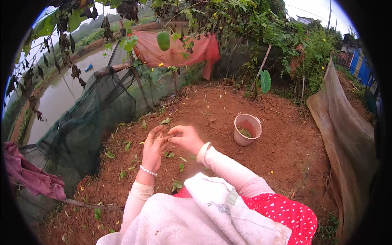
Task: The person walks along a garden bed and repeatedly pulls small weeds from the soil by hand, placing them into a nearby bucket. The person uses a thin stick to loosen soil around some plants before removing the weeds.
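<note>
My left hand [153, 148], with a white bead bracelet at its wrist, is raised above the reddish-brown soil [212, 110], its fingers curled and soiled. Against it my right hand [187, 139] makes a pinch, thumb and fingers meeting the left fingertips. Whatever lies between them is too small and soil-coloured to make out. Small green seedlings [181, 167] and loose leaves dot the ground below and left of my hands. To the right of my right hand, a pale pink bucket [243, 140] stands upright on the soil with some green plant bits inside.
Dark green netting [77, 134] fences the left side, with a pond [61, 90] beyond. A red cloth [183, 51] and a hanging green gourd [163, 41] are at the back. Brown sheeting [343, 126] edges the right. A checked cloth [34, 173] hangs at the left.
</note>
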Demonstrator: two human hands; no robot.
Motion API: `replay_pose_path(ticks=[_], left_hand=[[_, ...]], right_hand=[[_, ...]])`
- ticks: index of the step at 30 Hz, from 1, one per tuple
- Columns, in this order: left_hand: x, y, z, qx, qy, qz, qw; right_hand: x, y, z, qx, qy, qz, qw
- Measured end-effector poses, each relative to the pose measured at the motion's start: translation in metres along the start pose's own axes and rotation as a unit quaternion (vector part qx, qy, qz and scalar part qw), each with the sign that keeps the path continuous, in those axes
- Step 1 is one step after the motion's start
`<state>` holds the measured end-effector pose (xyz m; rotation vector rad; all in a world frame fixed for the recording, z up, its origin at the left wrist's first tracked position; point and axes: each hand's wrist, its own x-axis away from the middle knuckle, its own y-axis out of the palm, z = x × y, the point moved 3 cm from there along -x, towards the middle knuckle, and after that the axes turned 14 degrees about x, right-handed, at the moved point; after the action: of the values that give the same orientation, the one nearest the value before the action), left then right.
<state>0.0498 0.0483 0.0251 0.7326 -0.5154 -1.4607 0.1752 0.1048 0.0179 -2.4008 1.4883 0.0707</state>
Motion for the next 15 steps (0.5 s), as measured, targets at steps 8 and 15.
replay_pose_path(ticks=[8,15], left_hand=[[0.009,-0.018,0.022,0.026,-0.035,-0.005,0.999],[0.013,-0.045,0.042,0.037,0.015,0.022,0.999]], right_hand=[[-0.005,0.017,-0.025,0.085,-0.019,-0.105,0.991],[-0.011,-0.008,-0.031,0.038,0.02,-0.033,0.999]])
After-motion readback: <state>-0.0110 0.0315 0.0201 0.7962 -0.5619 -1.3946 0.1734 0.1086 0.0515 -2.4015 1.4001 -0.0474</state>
